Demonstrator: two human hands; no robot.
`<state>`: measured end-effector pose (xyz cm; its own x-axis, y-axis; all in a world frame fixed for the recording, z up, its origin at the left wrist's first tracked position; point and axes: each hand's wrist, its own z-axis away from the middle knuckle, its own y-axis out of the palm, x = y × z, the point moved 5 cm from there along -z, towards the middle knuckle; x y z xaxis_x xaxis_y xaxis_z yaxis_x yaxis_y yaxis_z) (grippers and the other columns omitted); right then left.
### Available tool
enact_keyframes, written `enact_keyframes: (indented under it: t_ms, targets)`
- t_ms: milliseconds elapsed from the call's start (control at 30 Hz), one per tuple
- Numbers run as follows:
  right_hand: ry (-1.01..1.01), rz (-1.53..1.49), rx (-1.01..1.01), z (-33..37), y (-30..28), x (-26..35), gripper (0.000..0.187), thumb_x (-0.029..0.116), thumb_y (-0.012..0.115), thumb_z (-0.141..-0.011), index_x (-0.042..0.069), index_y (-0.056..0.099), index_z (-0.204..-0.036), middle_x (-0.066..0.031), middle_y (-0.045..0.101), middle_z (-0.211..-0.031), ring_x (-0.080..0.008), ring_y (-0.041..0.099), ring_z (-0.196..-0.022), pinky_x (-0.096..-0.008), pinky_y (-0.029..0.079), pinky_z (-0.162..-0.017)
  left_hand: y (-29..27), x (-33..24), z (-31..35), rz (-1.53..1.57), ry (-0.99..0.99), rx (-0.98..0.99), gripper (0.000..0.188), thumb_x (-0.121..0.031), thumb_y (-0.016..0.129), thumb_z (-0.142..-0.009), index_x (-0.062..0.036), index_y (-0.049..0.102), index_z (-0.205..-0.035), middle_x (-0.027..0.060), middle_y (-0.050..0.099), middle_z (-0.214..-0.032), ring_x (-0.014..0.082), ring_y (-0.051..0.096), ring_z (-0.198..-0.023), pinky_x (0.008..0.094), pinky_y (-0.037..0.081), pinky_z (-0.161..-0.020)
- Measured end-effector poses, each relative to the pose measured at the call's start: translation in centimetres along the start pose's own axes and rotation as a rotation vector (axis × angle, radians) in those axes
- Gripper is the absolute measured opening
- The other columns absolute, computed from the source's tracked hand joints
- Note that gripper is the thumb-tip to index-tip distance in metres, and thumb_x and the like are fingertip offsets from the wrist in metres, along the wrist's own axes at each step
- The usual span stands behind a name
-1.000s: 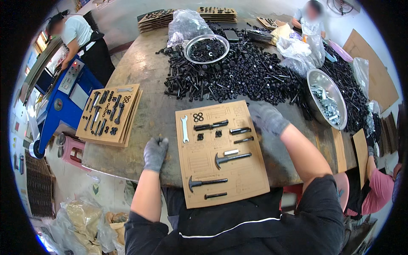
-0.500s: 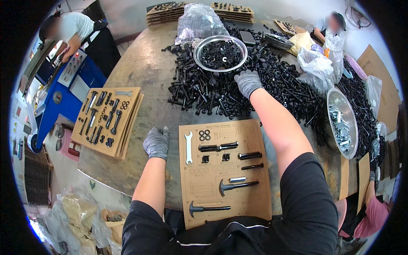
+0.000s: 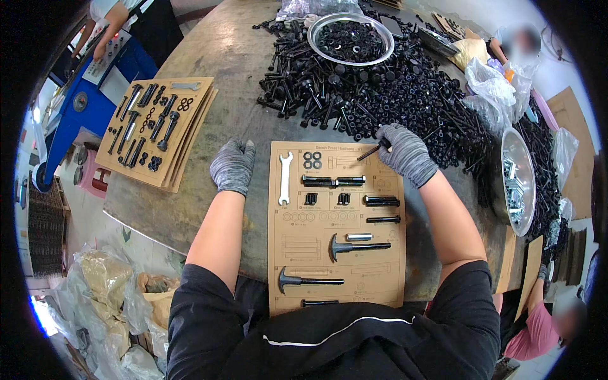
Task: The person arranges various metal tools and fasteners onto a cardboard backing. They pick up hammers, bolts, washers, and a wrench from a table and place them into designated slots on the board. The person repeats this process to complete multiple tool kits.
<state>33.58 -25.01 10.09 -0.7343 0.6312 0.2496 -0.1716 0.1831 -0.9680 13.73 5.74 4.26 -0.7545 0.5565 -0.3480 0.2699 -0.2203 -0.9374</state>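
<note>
Where the gloved right hand [image 3: 406, 152] hangs over the upper right corner of the brown card [image 3: 304, 244], its thumb and fingers pinch narrowly on a black bolt [image 3: 370, 153], whose shank juts out leftward above the printed outlines. Just left of the card is the left hand [image 3: 232, 168], also gloved, its fingers curled in close — whether anything sits inside them I cannot tell. The card itself lies at the near edge of the table [image 3: 221, 88], its lower end meeting the person's black shirt [image 3: 367, 342]. On its upper left is a pale wrench [image 3: 285, 179], with four black rings [image 3: 313, 160] beside it; lower down, toward its right side, a silver tube [image 3: 360, 237] lies just above a dark hammer-shaped piece [image 3: 361, 246], and a second hammer-shaped piece [image 3: 310, 280] lies nearer the card's lower left. Beyond the card spreads a heap of black bolts and nuts [image 3: 405, 101], and a metal bowl [image 3: 349, 63] of small black parts stands in it. Well to the card's right, a tilted steel basin [image 3: 500, 190] holds silver pieces [image 3: 512, 183]. Well to its left lies a stack of loaded cards [image 3: 114, 160] — and past that, a co-worker's arm [image 3: 109, 30] reaches over a blue machine [image 3: 130, 60].
</note>
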Motion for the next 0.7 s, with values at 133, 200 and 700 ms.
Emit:
enact_keyframes:
  t_ms: [133, 200, 700]
  targets:
    - [0.135, 0.122, 0.141, -0.6, 0.4, 0.6, 0.027, 0.03, 0.066, -0.082, 0.006, 0.064, -0.095, -0.0144, 0.065, -0.095, -0.0293, 0.064, -0.091, -0.0397, 0.052, -0.083, 0.1, 0.1, -0.1, 0.017, -0.003, -0.001, 0.04, -0.046, 0.056, -0.089, -0.0094, 0.068, -0.097, 0.0159, 0.068, -0.094, 0.0343, 0.065, -0.089, 0.0456, 0.05, -0.079]
    - [0.089, 0.12, 0.152, -0.6, -0.1, 1.5, 0.027, 0.029, 0.065, -0.085, 0.005, 0.062, -0.098, -0.0147, 0.065, -0.095, -0.03, 0.064, -0.091, -0.0403, 0.052, -0.083, 0.2, 0.2, 0.0, 0.025, 0.005, 0.001, 0.04, -0.046, 0.055, -0.089, -0.009, 0.068, -0.097, 0.0159, 0.068, -0.094, 0.0343, 0.065, -0.089, 0.0457, 0.05, -0.079]
    - [-0.086, 0.063, 0.338, -2.4, 5.8, 7.6, 0.03, 0.02, 0.07, -0.081, 0.007, 0.065, -0.108, -0.0146, 0.068, -0.101, -0.0324, 0.065, -0.093, -0.0392, 0.053, -0.083, -0.3, -0.4, 0.0, 0.045, 0.021, -0.003, 0.038, -0.044, 0.056, -0.089, -0.0083, 0.067, -0.092, 0.0151, 0.068, -0.091, 0.0344, 0.065, -0.086, 0.0454, 0.05, -0.078]
